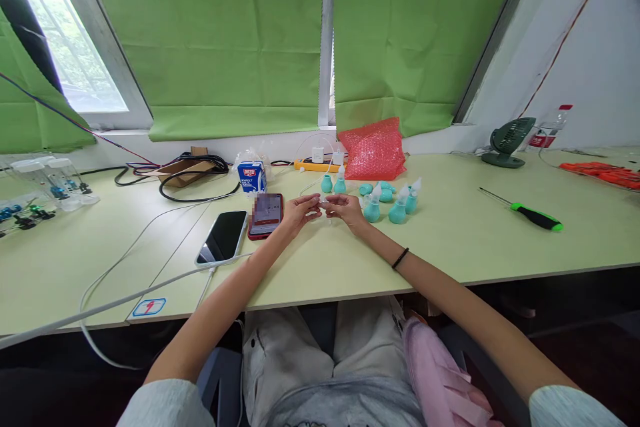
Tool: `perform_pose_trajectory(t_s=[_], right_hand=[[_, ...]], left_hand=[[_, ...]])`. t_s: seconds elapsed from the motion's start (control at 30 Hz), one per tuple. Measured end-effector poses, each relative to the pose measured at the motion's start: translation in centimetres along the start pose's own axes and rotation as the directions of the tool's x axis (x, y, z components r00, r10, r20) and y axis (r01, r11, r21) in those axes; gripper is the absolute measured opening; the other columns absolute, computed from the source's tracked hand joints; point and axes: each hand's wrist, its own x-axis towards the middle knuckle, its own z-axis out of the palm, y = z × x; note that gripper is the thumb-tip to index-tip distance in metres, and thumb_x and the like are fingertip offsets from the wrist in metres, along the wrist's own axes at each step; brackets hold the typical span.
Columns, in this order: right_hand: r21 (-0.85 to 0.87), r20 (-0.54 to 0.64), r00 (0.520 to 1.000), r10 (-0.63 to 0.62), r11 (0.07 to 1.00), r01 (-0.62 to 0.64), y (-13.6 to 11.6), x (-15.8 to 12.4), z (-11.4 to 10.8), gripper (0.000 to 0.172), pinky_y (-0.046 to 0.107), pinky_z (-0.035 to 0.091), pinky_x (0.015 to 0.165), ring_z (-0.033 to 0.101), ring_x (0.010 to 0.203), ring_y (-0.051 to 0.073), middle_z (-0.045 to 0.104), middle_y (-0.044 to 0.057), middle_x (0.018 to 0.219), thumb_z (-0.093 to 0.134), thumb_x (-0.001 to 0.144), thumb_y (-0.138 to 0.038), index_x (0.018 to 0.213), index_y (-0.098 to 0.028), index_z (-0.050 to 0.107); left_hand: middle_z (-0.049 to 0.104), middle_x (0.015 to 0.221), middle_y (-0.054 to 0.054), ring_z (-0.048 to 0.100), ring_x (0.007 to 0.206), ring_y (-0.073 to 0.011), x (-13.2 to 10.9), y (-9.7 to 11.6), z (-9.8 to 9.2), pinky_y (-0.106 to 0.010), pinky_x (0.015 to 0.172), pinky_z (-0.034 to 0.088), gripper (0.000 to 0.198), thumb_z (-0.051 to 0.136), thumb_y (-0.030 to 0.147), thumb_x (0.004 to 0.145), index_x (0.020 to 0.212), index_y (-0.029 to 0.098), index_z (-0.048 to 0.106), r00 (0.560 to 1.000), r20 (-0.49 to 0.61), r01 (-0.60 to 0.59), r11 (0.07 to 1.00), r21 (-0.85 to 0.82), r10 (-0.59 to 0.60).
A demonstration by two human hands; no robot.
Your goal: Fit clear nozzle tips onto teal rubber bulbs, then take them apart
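My left hand (302, 212) and my right hand (346, 208) meet over the middle of the table. Between their fingertips they pinch a small clear plastic piece (323, 203), too small and covered to make out fully. Just right of my right hand stand several teal squeeze bulbs (397, 213) with clear pointed tips. Behind them lie teal bulbs (385, 195) on their sides. Past my fingers, a teal bulb without a visible tip (327, 183) is beside one with a tip (340, 184). Next to my left wrist is a phone in a red case (265, 216).
A white phone (222, 239) and charging cable lie at left. Behind are a blue carton (252, 177), a yellow power strip (316, 165) and a red bubble-wrap bag (374, 150). Rightward are a screwdriver (535, 216), a green fan (510, 140) and a bottle (550, 128). Clear jars (60, 180) stand far left.
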Motion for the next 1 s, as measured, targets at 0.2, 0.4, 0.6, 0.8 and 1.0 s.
perform_pose_trajectory(t_s=[0.2, 0.4, 0.6, 0.8, 1.0], right_hand=[[0.001, -0.020, 0.999, 0.028, 1.000, -0.028, -0.12, 0.01, 0.00, 0.026, 0.022, 0.049, 0.047, 0.054, 0.046, 0.009, 0.061, 0.001, 0.055, 0.074, 0.050, -0.030, 0.066, -0.012, 0.063], [-0.005, -0.027, 0.999, 0.046, 0.999, -0.047, 0.27, 0.27, -0.14, 0.023, 0.021, 0.044, 0.038, 0.050, 0.039, 0.008, 0.059, 0.001, 0.049, 0.067, 0.058, -0.034, 0.061, -0.012, 0.060], [-0.022, -0.046, 0.998, 0.048, 0.999, -0.049, 0.24, 0.38, -0.18, 0.023, 0.019, 0.039, 0.033, 0.046, 0.033, 0.007, 0.057, 0.000, 0.045, 0.065, 0.060, -0.034, 0.060, -0.012, 0.058], [-0.029, -0.068, 0.996, 0.060, 0.998, -0.062, 0.30, 0.51, -0.26, 0.023, 0.018, 0.036, 0.031, 0.044, 0.031, 0.006, 0.056, 0.000, 0.043, 0.063, 0.062, -0.034, 0.057, -0.013, 0.056], [-0.016, -0.035, 0.996, 0.076, 0.997, -0.077, 0.13, 0.42, -0.25, 0.022, 0.017, 0.034, 0.032, 0.044, 0.032, 0.006, 0.055, -0.001, 0.043, 0.063, 0.062, -0.034, 0.059, -0.013, 0.056]], left_hand=[[0.059, 0.060, -0.001, 0.050, 0.051, -0.0089, -0.17, 0.04, 0.47, -0.026, 0.054, 0.047, 0.024, 0.064, 0.027, 0.064, 0.082, 0.012, 0.068, 0.960, 0.006, -0.255, 0.868, 0.426, 0.279], [0.054, 0.065, -0.003, 0.048, 0.056, -0.0100, -0.44, -0.31, 0.52, -0.022, 0.052, 0.039, 0.024, 0.050, 0.024, 0.078, 0.092, 0.015, 0.067, 0.769, 0.283, -0.503, 0.269, 0.821, 0.573], [0.055, 0.072, -0.005, 0.051, 0.063, -0.0120, -0.35, -0.44, 0.34, -0.022, 0.054, 0.041, 0.024, 0.048, 0.024, 0.080, 0.095, 0.015, 0.065, 0.744, 0.364, -0.540, 0.182, 0.822, 0.561], [0.058, 0.077, -0.008, 0.053, 0.071, -0.0156, -0.50, -0.27, 0.55, -0.025, 0.063, 0.042, 0.025, 0.047, 0.026, 0.079, 0.093, 0.017, 0.066, 0.744, 0.381, -0.546, 0.170, 0.820, 0.550], [0.060, 0.073, -0.006, 0.054, 0.067, -0.0153, -0.61, -0.02, 0.64, -0.023, 0.057, 0.041, 0.021, 0.051, 0.026, 0.077, 0.086, 0.019, 0.069, 0.792, 0.294, -0.526, 0.353, 0.774, 0.535]])
